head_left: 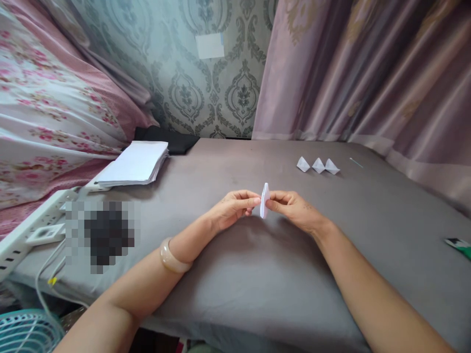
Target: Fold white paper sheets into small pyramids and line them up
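One small, folded white paper piece (264, 202), held upright over the grey cloth-covered table (228, 166); bare left hand (232, 208) and bare right hand (297, 208) pinch its opposite sides, fingertips nearly closed. Probably light, crisp, easily creased; best gripped gently there. Three pointed white folded-paper pieces (318, 165). One white paper stack (130, 162).

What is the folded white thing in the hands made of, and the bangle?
Folded white thing: looks like thin, matte paper, because it has straight, layered edges and no shine.
Bangle: maybe polished stone, since it is pale, smooth and glossy, but plastic or glass could look the same.
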Demonstrator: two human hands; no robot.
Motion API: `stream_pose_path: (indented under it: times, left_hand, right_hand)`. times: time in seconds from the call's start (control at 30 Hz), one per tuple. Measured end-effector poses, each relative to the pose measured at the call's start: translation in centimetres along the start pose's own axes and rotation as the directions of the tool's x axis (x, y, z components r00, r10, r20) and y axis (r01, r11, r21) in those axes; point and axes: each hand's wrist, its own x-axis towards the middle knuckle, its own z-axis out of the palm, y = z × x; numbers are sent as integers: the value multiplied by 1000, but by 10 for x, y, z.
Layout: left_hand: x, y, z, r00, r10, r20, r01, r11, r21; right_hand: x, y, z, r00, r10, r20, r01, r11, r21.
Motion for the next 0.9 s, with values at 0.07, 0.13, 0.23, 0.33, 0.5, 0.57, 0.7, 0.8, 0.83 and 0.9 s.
stream_pose_path:
  times: [0.07, 0.13, 0.23, 0.33, 0.5, 0.57, 0.7, 0.8, 0.83, 0.9]
  left_hand:
    - [-2, 2, -1, 996, -64, 69, 66, 998, -21]
    - [-5, 5, -2, 975, -135, 177, 139, 990, -12]
    - [-9, 9, -4, 939, -184, 289, 169, 983, 77]
    - [-10, 11, -8, 934, -185, 305, 133, 974, 182]
    - [-7, 13, -17, 961, -151, 233, 74, 948, 309]
    - [-5, 13, -20, 978, -121, 171, 44, 917, 396]
    - [-1, 8, -22, 999, -32, 37, 12, 890, 456]
    - [4, 3, -20, 998, 67, -22, -55, 934, 354]
    - [5, 1, -20, 993, 108, -38, -90, 942, 322]
    - [7, -1, -18, 978, 196, -64, -171, 946, 277]
  right_hand:
    - [-2, -3, -2, 998, -12, 63, 13, 1000, -19]
    - [-3, -6, -4, 993, -23, 117, 28, 998, -49]
    - [-5, -9, -6, 987, -45, 155, 64, 991, -118]
    - [-6, -10, -10, 982, -60, 178, 93, 979, -184]
    - [-7, -7, -16, 990, -28, 140, 70, 949, -306]
    - [-7, -4, -17, 997, -5, 78, 33, 932, -361]
    - [-3, 7, -12, 994, 100, -33, -106, 946, -307]
    - [2, 13, -4, 978, 141, -156, -169, 970, -177]
    - [4, 14, -1, 971, 128, -204, -161, 974, -158]
    - [6, 16, 5, 954, 63, -292, -116, 979, -166]
